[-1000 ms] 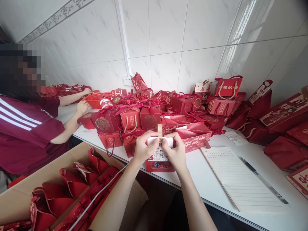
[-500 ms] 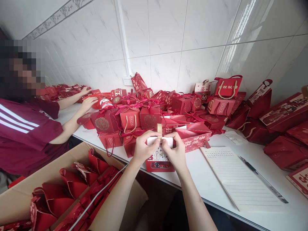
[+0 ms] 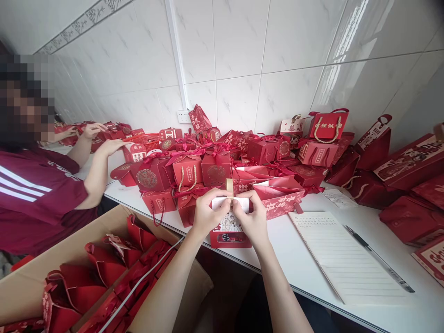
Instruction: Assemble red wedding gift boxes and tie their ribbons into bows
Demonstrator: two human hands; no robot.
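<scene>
A small red and white gift box (image 3: 229,230) with a cartoon couple printed on it stands at the near edge of the white table (image 3: 312,268). My left hand (image 3: 205,213) and my right hand (image 3: 252,217) pinch its white top flaps together from either side. A short gold ribbon tab (image 3: 229,186) sticks up between my fingertips. Both hands are closed on the box top.
Many red gift boxes (image 3: 215,166) and bags crowd the back of the table. A lined notebook (image 3: 342,259) and a black pen (image 3: 378,264) lie to the right. A cardboard carton (image 3: 104,273) of red bags sits lower left. A person in a maroon shirt (image 3: 41,194) reaches over boxes at left.
My hands and the box have stayed put. The person at left has lifted both hands away from the red basket and moved them further left over the boxes.
</scene>
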